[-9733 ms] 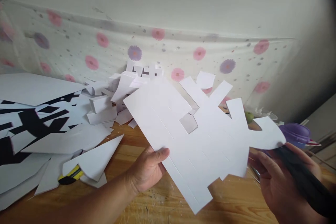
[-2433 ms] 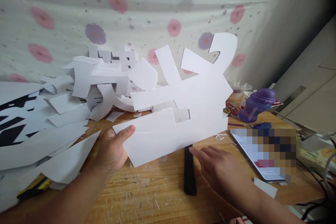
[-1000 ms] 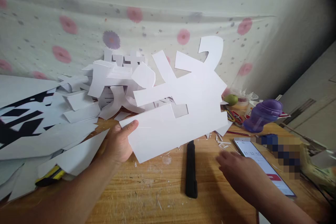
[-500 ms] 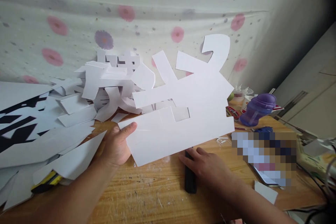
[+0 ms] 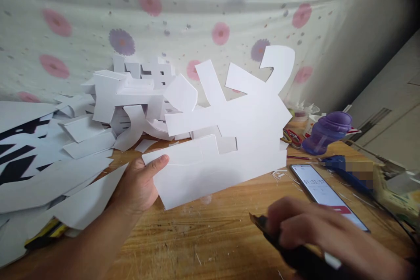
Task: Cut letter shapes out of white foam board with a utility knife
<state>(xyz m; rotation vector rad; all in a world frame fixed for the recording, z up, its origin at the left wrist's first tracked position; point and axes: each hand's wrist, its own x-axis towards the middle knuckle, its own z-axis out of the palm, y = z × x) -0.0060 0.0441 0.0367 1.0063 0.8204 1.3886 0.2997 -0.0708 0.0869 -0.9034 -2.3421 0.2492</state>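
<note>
Near bench edge, right: right hand (image 5: pixel 308 227) now closed around black knife (image 5: pixel 288 251), lifted off bench; half second ago knife lay flat under fingers. Cutting tool back in hand. Left of centre: left hand (image 5: pixel 138 186) still pinches cutout (image 5: pixel 226 140) by lower left corner, upright above bench (image 5: pixel 203 236). Phone (image 5: pixel 323 190) right. Scraps (image 5: pixel 65 153) left. Bottle (image 5: pixel 326 131) far right.
</note>
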